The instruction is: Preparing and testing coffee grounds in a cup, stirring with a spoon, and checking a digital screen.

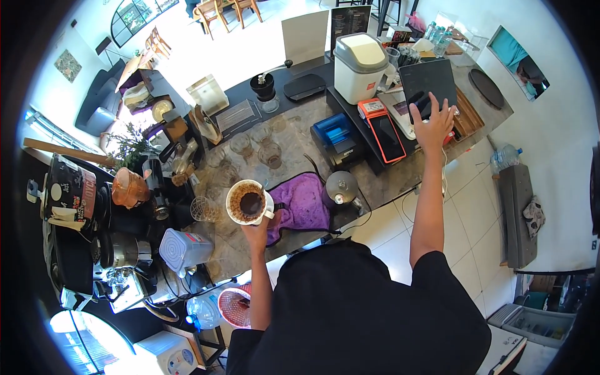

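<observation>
My left hand (257,231) grips a white coffee dripper (270,201) by its handle side. Inside it, a paper filter with wet brown coffee grounds (252,204) faces up. A purple cloth (307,201) lies just right of that hand, and a gooseneck kettle (342,186) stands beyond the cloth. Reaching far to the right, my right hand (432,127) has its fingers spread in front of a dark tablet screen (430,82). Whether the fingertips touch the screen I cannot tell. Nothing shows in that hand.
Several clear glasses (270,154) stand behind the dripper. A hand grinder (265,90), a white lidded container (359,69), a blue-and-black printer (339,137) and an orange card terminal (384,132) share the counter. A red basket (234,306) and a water bottle (203,311) are below left.
</observation>
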A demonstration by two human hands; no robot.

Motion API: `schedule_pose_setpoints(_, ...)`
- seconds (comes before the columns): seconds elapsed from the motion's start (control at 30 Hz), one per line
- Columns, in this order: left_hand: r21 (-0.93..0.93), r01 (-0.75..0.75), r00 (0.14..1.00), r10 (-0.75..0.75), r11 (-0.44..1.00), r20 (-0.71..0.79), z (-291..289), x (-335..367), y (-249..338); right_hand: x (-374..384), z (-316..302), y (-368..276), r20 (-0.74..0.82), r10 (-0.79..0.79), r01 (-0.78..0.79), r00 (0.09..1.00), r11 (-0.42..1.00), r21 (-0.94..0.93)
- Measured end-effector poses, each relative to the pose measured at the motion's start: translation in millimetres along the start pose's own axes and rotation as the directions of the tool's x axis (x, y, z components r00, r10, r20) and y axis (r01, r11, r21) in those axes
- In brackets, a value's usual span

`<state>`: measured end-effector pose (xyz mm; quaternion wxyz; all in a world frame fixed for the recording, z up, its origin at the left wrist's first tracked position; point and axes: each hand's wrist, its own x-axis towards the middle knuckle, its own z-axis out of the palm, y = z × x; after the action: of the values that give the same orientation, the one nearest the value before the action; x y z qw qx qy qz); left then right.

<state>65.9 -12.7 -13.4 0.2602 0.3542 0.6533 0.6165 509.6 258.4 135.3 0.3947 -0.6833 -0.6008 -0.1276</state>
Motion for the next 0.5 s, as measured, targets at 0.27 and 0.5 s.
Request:
schedule_pose_setpoints(0.27, 0.036, 0.005, 1.0, -0.005, 0.999, 0.015, 2.2, -0.1, 8.5, -1.2, 4.8, -7.2, 0.034, 0.098, -0.099, 0.995, 0.995, 0.023)
schedule_pose_setpoints(0.5, -0.017, -0.01, 0.999, 0.01, 1.0, 0.03, 3.1, 0.8, 10.4, -5.2, 3.9, -8.3, -0.015, 0.092, -0.091, 0.996, 0.994, 0.065)
